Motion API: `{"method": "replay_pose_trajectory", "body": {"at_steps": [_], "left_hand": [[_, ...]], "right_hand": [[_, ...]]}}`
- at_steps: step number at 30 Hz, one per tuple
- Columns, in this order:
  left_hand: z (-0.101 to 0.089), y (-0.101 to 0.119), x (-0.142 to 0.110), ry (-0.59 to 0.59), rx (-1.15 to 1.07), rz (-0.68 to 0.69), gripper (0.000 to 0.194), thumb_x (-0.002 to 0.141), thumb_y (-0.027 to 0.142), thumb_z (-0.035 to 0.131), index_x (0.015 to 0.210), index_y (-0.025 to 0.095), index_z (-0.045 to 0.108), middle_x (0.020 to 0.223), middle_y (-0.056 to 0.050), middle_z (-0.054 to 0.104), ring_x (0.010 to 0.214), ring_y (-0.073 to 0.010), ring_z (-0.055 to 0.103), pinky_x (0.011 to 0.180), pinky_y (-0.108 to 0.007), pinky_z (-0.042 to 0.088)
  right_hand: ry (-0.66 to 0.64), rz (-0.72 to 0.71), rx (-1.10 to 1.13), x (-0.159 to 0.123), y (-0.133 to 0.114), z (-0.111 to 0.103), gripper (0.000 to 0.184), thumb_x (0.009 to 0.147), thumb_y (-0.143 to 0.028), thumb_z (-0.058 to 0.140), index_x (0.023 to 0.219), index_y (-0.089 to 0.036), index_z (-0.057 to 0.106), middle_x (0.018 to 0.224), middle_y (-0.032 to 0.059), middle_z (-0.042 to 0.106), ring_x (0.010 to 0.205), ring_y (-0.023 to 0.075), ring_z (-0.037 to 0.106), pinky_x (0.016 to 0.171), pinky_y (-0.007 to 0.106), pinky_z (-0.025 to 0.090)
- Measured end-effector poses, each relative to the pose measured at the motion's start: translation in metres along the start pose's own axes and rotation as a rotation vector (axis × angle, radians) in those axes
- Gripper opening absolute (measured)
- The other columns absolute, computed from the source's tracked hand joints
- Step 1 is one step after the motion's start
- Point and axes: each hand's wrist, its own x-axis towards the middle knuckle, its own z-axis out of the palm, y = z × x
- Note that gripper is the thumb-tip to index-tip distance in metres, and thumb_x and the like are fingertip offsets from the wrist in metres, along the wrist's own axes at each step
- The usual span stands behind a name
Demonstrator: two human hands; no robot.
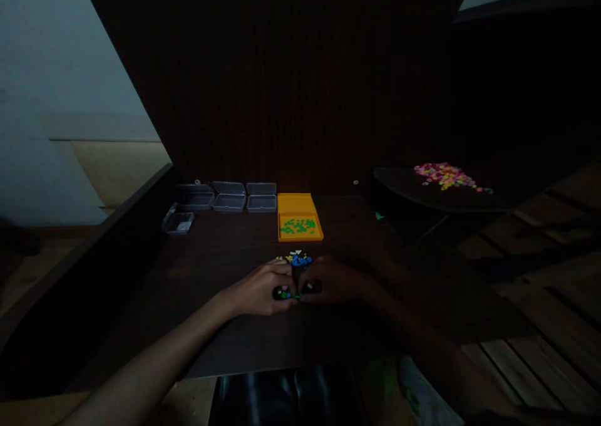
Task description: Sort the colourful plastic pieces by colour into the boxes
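Observation:
My left hand and my right hand meet low over the dark table, fingers curled and pinching. Between their fingertips runs a short row of small green and blue plastic pieces, gripped from both sides. The fingers and the dim light hide part of this row, and how its pieces join cannot be made out. Just beyond my hands lies a loose heap of small blue pieces, with some yellow and white ones among them. Farther back, an open orange box holds many scattered small green pieces.
Several clear plastic boxes with raised lids line the table's back left. A smaller clear box stands in front of them. On a raised shelf at right lies a pile of pink and yellow beads. A dark panel rises behind.

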Motion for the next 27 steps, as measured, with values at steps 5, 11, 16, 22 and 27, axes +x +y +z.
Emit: {"method": "replay_pose_trajectory", "body": {"at_steps": [5,11,16,22,27], "left_hand": [[0.002,-0.003,-0.001,0.01,-0.017,0.005,0.006,0.077,0.017,0.065,0.081,0.018,0.069,0.085,-0.002,0.064,0.087,-0.0163,0.06,0.093,-0.032,0.043],[-0.006,0.001,0.0,0.062,-0.036,-0.018,0.008,0.084,0.021,0.06,0.081,0.018,0.066,0.083,-0.003,0.064,0.085,-0.0162,0.058,0.08,-0.028,0.046],[-0.012,0.0,0.0,0.206,-0.086,-0.088,0.014,0.089,0.025,0.055,0.084,0.017,0.065,0.076,-0.002,0.062,0.073,-0.0132,0.057,0.071,-0.024,0.045],[-0.016,-0.001,0.002,0.386,-0.247,-0.303,0.021,0.088,0.034,0.057,0.086,0.015,0.066,0.078,-0.002,0.068,0.071,-0.0131,0.061,0.067,-0.024,0.047],[-0.018,-0.002,0.004,0.507,-0.367,-0.34,0.023,0.084,0.036,0.062,0.083,0.014,0.066,0.075,-0.002,0.067,0.07,-0.0134,0.061,0.068,-0.024,0.048]], "right_hand": [[-0.016,-0.012,0.013,0.001,-0.004,0.001,0.017,0.081,-0.031,0.066,0.093,-0.02,0.073,0.081,0.0015,0.072,0.073,0.0141,0.063,0.067,0.023,0.039],[-0.021,0.023,0.036,0.002,-0.004,-0.002,0.019,0.084,-0.032,0.064,0.095,-0.019,0.073,0.078,0.0017,0.07,0.068,0.0128,0.061,0.066,0.023,0.039],[0.028,0.021,0.173,-0.002,0.003,-0.01,0.025,0.092,-0.035,0.054,0.095,-0.016,0.071,0.078,0.0018,0.07,0.067,0.0114,0.059,0.072,0.024,0.04],[0.227,0.151,0.547,-0.001,0.009,-0.014,0.038,0.087,-0.049,0.055,0.085,-0.013,0.067,0.065,-0.0003,0.06,0.058,0.0106,0.052,0.056,0.022,0.039],[0.227,0.307,0.813,0.004,0.005,-0.013,0.046,0.078,-0.057,0.061,0.084,-0.012,0.063,0.057,-0.0044,0.05,0.05,0.0078,0.043,0.048,0.02,0.031]]}}
